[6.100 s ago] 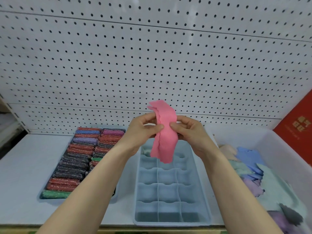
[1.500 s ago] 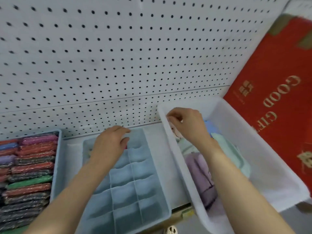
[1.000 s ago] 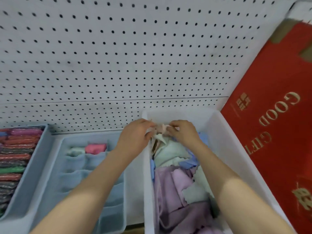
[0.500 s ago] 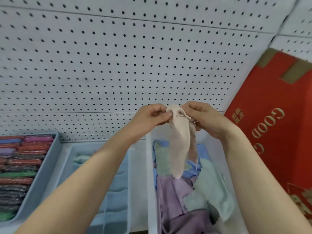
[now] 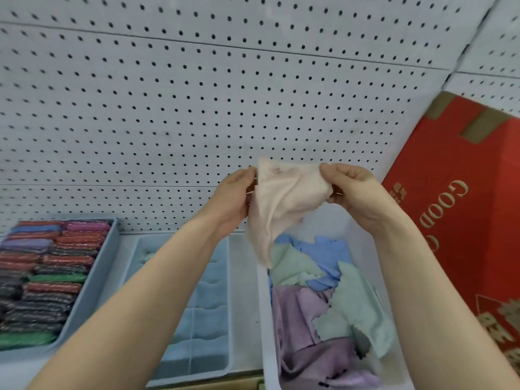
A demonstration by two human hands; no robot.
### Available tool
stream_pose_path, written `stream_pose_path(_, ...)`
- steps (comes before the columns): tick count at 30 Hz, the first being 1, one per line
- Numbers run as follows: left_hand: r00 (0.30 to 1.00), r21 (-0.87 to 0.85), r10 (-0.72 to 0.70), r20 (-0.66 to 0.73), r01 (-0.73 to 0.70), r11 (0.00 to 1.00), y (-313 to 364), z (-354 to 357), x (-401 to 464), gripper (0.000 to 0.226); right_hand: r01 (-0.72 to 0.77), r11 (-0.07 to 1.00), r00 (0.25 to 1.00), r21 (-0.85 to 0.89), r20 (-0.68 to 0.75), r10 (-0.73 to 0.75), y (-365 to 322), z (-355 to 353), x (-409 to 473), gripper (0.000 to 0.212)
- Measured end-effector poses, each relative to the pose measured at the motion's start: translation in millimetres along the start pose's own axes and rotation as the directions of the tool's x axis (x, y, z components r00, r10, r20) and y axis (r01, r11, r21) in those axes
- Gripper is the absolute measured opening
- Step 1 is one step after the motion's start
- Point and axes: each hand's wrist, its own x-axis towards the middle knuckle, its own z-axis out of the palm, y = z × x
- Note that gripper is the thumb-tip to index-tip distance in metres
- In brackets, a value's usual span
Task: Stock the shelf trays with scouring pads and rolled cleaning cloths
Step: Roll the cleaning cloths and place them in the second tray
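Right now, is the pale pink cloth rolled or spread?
Spread, not rolled: the pale pink cloth hangs stretched between the left hand and right hand, each pinching a top corner.

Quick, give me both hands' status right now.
Left hand: pinching the pale pink cloth at one top corner.
Right hand: pinching the other top corner.

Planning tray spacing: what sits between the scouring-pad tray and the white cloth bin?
In the head view, the divided blue tray sits between the scouring-pad tray and white bin.
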Motion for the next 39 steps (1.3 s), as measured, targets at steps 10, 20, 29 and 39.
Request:
stream_pose_path(10, 0.987, 0.224, 0.048, -0.154, -0.012, 0.974, 5.2, -6.2, -26.2, 0.013, 0.225, 0.973, 0.970, -0.056, 0.102, -0.218, -37.1, 22.1, -6.6, 0.029)
stream_pose_path(20, 0.955, 0.645, 0.297, -0.018, -0.216, 0.733, 14.4, -24.4, -38.8, 0.016, 0.234, 0.966, 0.971, 0.109, -0.063, -0.229, -57.6, 21.4, 3.8, 0.016)
stream_pose_path(29, 0.973, -0.272, 0.232, -0.023, -0.229, 0.935, 15.2, -64.0, -63.2, 0.032, 0.151, 0.941, 0.982, 0.302, 0.062, -0.177, -45.2, 2.3, -0.7, 0.019)
stream_pose_path(39, 0.662, 0.230, 0.400, -0.634, -0.333, 0.914, -15.5, -84.2, -52.5, 0.021, 0.223, 0.972, 0.955, -0.076, -0.182, -0.233, -4.6, 72.1, 13.8, 0.018)
